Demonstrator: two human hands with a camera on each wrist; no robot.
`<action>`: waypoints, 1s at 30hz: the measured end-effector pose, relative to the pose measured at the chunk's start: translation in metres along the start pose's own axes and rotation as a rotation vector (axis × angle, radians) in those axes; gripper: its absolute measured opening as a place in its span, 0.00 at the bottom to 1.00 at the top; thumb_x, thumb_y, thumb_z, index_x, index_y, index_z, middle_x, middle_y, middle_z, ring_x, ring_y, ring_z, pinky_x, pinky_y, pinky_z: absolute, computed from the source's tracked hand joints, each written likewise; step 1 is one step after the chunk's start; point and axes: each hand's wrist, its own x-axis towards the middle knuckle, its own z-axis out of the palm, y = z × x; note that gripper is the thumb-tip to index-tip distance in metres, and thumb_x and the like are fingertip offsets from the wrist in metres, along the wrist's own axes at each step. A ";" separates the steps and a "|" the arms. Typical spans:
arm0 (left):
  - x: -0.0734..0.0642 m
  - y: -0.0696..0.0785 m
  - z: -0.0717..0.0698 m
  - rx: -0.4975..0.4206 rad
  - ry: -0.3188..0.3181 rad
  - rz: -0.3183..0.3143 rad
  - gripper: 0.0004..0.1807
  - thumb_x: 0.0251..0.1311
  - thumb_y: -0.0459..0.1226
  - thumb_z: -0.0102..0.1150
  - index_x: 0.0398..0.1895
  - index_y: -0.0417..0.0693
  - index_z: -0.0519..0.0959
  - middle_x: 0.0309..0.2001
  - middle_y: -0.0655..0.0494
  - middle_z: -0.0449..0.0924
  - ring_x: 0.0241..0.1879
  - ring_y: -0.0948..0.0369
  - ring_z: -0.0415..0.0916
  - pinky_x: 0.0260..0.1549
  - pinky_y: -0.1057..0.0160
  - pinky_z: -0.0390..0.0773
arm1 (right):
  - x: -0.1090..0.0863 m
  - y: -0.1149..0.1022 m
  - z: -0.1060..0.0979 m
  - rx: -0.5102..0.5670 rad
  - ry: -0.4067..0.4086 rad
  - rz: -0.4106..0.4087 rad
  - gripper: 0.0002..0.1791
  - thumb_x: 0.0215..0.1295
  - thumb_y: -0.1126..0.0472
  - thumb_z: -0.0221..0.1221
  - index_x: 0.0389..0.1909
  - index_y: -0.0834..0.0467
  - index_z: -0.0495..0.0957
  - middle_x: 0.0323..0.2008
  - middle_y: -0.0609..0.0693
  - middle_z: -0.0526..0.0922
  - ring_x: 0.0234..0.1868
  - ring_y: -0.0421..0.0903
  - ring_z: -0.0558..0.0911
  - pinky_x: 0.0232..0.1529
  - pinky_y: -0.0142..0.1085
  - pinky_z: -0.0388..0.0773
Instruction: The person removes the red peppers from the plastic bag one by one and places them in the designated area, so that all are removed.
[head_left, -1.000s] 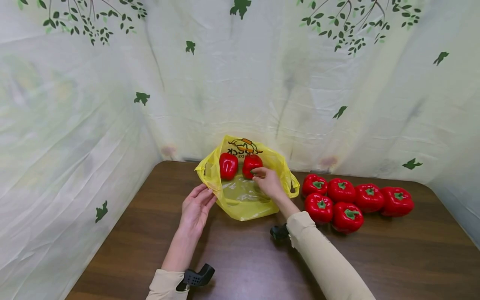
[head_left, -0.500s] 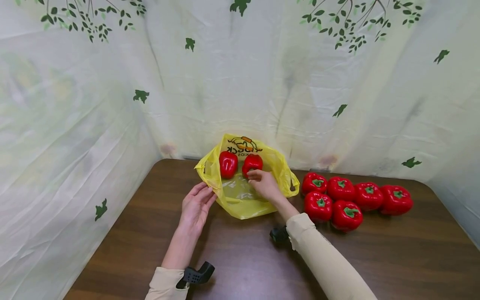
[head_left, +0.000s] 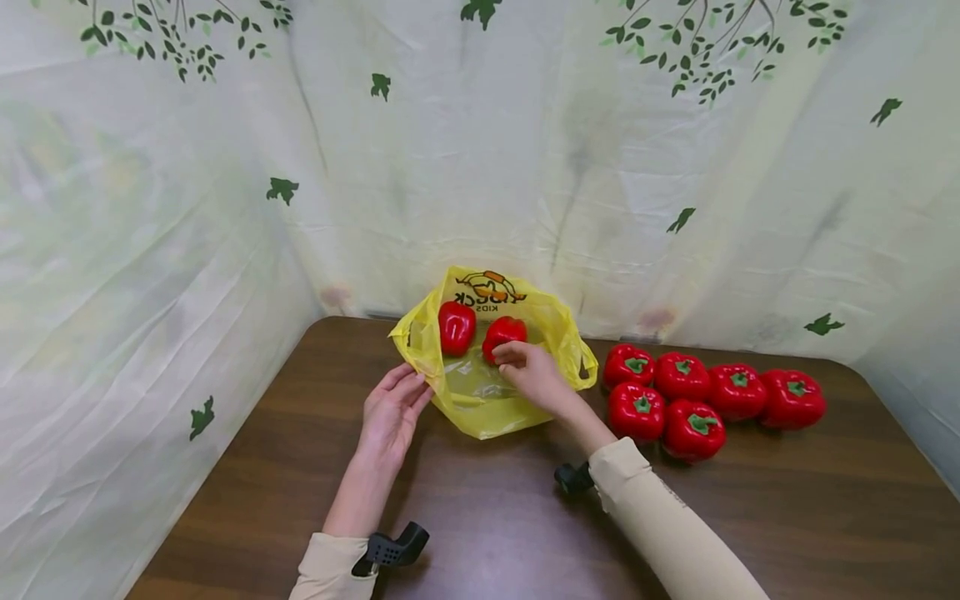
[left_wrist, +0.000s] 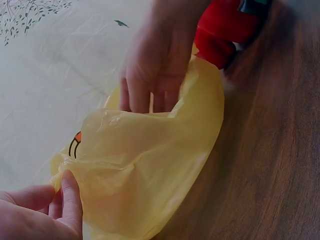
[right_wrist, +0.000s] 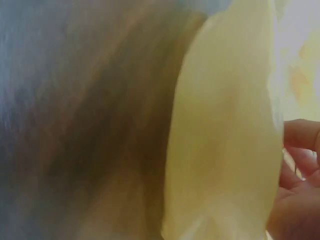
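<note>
A yellow plastic bag [head_left: 480, 417] lies with its mouth spread wide on the table. Two red bell peppers are inside, a left one [head_left: 457, 328] and a right one [head_left: 504, 333]. My left hand [head_left: 393, 412] pinches the bag's left rim between thumb and fingers, as the left wrist view also shows. My right hand [head_left: 534, 372] reaches into the mouth, fingers loosely bent beside the right pepper and partly covering it. The bag's wall hides the right fingertips in the left wrist view, so contact there is unclear.
Several red bell peppers [head_left: 693, 432] with green stems stand in two rows right of the bag, near the right forearm. The brown wooden table [head_left: 480, 533] ends at a pale leaf-printed curtain [head_left: 480, 167] behind the bag.
The right pepper has shifted slightly towards me in the bag. My right wrist and forearm have moved a little to the right. The left hand keeps its place on the rim.
</note>
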 end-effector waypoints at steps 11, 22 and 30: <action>0.000 -0.003 -0.001 0.000 0.002 -0.005 0.10 0.65 0.20 0.51 0.43 0.38 0.77 0.42 0.47 0.80 0.40 0.55 0.82 0.50 0.57 0.80 | 0.020 -0.001 -0.019 -0.286 -0.001 -0.144 0.25 0.63 0.72 0.61 0.62 0.58 0.75 0.59 0.52 0.77 0.60 0.50 0.74 0.62 0.44 0.71; 0.001 -0.004 -0.001 0.010 -0.021 0.034 0.11 0.65 0.19 0.50 0.42 0.39 0.79 0.40 0.47 0.80 0.39 0.56 0.82 0.48 0.59 0.81 | 0.032 0.002 -0.021 -0.322 -0.111 -0.183 0.31 0.54 0.77 0.62 0.62 0.58 0.76 0.64 0.54 0.72 0.65 0.53 0.69 0.65 0.47 0.68; 0.001 -0.002 0.000 0.008 -0.009 0.019 0.11 0.65 0.19 0.50 0.42 0.39 0.78 0.41 0.47 0.80 0.40 0.56 0.83 0.50 0.58 0.80 | 0.035 -0.002 -0.022 -0.433 -0.138 -0.141 0.33 0.55 0.70 0.68 0.64 0.56 0.74 0.65 0.53 0.71 0.61 0.56 0.67 0.62 0.47 0.67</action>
